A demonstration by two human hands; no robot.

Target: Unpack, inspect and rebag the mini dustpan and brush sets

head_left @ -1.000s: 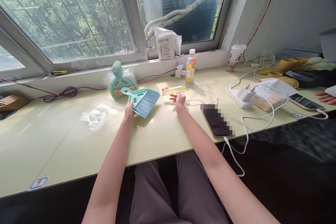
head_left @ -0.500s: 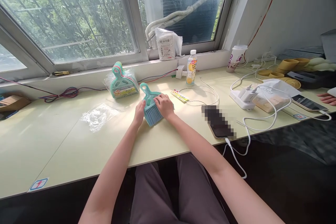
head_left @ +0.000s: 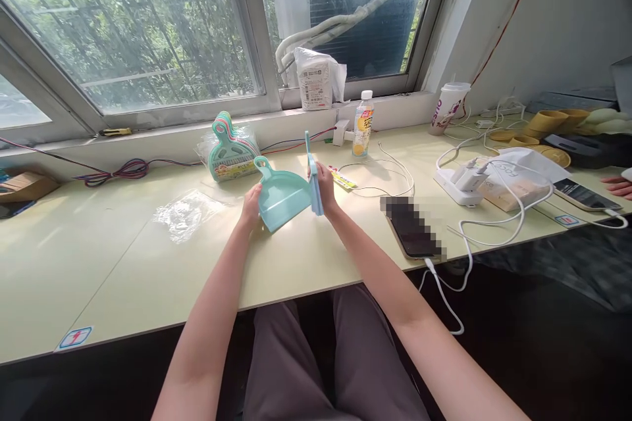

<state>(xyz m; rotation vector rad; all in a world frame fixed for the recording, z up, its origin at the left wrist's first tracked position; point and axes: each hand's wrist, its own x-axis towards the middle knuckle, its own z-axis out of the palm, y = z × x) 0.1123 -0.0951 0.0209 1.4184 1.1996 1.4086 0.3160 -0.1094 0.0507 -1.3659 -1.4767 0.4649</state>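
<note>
My left hand (head_left: 251,205) grips the near edge of a small teal dustpan (head_left: 281,195), held just above the pale desk (head_left: 123,270). My right hand (head_left: 326,187) is closed on a small blue brush (head_left: 312,174), held upright on edge beside the dustpan, its handle pointing up. The two pieces are apart by a narrow gap. A bagged stack of the same dustpan sets (head_left: 228,150) stands behind them near the window sill. A crumpled clear plastic wrapper (head_left: 185,214) lies left of my left hand.
A yellow label strip (head_left: 343,178) and a white cable (head_left: 385,174) lie right of my hands. A phone (head_left: 412,229) on a charging lead lies at the desk's front edge. A drink bottle (head_left: 363,124), cup (head_left: 446,108), charger (head_left: 461,184) and another person's fingers (head_left: 617,186) are farther right.
The brush lay nested in the dustpan on the desk under both hands. My right hand has now pulled the brush out and turned it upright, while my left hand lifted the dustpan.
</note>
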